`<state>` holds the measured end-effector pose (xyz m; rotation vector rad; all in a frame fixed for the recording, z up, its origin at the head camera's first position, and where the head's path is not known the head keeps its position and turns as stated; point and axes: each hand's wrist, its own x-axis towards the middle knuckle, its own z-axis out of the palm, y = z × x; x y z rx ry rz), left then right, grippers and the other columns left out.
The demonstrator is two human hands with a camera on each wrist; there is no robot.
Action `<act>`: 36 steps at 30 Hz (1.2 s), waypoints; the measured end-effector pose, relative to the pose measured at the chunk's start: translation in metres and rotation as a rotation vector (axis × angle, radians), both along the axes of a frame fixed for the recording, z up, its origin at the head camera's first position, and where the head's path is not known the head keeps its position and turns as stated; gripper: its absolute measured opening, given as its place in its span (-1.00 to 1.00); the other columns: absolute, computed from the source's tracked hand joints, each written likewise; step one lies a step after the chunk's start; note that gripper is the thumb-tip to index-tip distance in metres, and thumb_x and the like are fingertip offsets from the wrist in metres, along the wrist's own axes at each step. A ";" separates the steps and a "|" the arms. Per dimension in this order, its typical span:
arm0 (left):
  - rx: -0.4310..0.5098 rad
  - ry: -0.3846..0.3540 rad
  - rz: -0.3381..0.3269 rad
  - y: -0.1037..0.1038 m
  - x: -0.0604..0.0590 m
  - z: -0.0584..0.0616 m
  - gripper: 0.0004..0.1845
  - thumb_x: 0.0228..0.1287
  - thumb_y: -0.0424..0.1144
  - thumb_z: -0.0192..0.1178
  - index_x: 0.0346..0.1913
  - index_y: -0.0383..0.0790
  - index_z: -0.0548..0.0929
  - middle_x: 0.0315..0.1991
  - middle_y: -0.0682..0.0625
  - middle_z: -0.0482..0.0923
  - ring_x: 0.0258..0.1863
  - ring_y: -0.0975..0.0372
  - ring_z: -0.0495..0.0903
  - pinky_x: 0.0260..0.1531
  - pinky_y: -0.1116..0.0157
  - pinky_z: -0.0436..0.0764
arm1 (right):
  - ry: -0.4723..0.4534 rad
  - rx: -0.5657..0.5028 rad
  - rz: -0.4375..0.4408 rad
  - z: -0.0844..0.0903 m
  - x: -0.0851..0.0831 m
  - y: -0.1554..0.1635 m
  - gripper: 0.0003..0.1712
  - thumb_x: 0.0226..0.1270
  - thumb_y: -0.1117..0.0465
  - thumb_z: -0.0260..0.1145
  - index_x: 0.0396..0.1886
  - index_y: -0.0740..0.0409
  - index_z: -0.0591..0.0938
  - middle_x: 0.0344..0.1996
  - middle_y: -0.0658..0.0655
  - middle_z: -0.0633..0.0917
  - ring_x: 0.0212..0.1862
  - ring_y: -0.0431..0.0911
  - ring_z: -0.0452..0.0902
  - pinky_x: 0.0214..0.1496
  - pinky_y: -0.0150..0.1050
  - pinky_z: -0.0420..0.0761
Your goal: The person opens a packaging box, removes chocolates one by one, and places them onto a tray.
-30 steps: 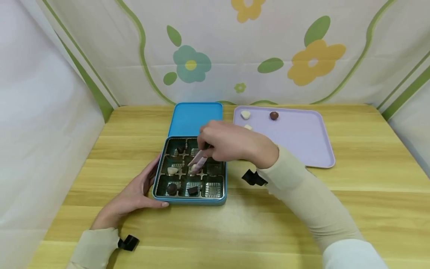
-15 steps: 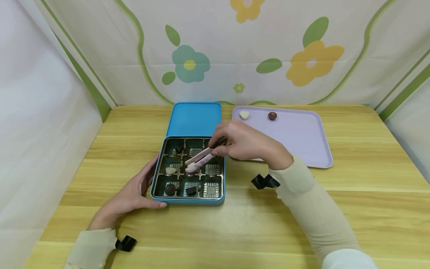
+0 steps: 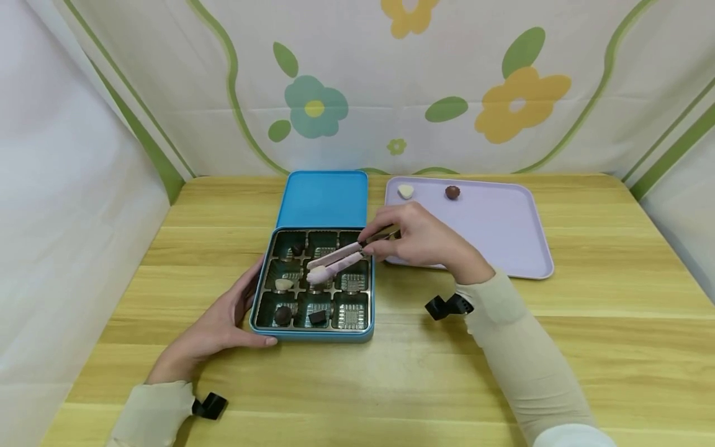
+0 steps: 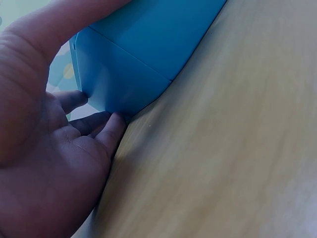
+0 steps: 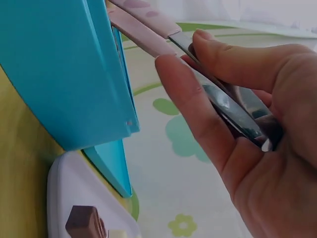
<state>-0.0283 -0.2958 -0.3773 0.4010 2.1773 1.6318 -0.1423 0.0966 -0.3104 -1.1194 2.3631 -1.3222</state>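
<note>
Tongs (image 3: 341,257) with pink tips are pinched in the right hand (image 3: 424,239), fingers (image 5: 198,119) curled round the metal handles. Tips hold a pale chocolate (image 3: 316,272) over the middle compartment of the blue tin (image 3: 313,282), which sits on the desk (image 3: 391,372) with its lid (image 3: 324,198) open behind. Left hand (image 3: 218,326) rests against the tin's near-left corner, fingers straight and relaxed, thumb along the front edge. Tin also has a white piece (image 3: 283,284) in the middle-left cell, dark pieces in the front-left (image 3: 282,315), front-middle (image 3: 318,317) and back-left cells. Lilac tray (image 3: 503,236) right of the tin carries a white chocolate (image 3: 405,191) and a brown one (image 3: 452,192).
</note>
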 end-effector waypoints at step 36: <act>-0.022 0.020 -0.007 -0.005 0.002 0.006 0.49 0.04 -0.50 0.64 0.78 0.26 -0.21 0.81 -0.11 -0.22 0.53 0.59 0.22 0.36 0.62 0.39 | -0.531 -0.220 -0.804 -0.044 0.018 0.189 -0.82 0.47 0.02 0.48 0.00 -0.23 0.87 -0.20 -0.31 0.84 -0.22 -0.31 0.85 -0.02 -0.42 0.77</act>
